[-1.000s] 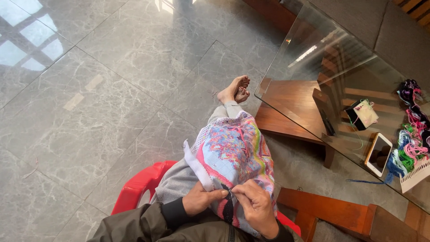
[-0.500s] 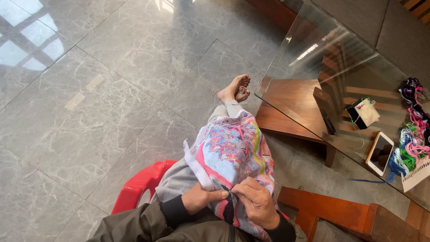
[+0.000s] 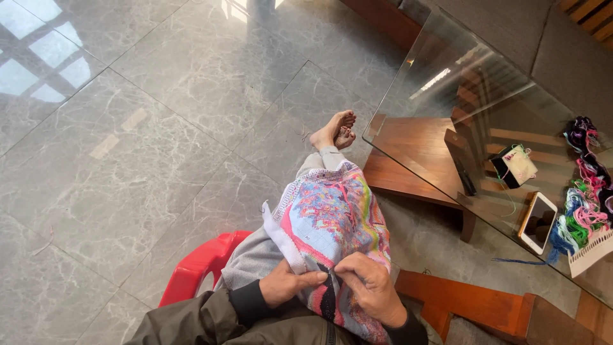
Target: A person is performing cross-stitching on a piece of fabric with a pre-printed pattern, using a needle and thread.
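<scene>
The embroidery cloth [image 3: 332, 220] looks woven and matt (densely stitched in colours). The floor [image 3: 147, 128] is polished grey stone, the worktop [image 3: 460, 89] clear glossy glass, the stool [image 3: 198, 268] smooth red plastic.

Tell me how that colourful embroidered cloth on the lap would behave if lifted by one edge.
The embroidered cloth drapes over the knee and folds under both hands, so it is probably floppy. It looks thin, so likely light. The loose pink thread might snag.

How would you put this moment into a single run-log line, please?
left hand: pinches embroidery cloth | right hand: on cloth, fingertips at stitching | cloth: draped over lap | nearby: phone, thread skeins on glass table
</scene>
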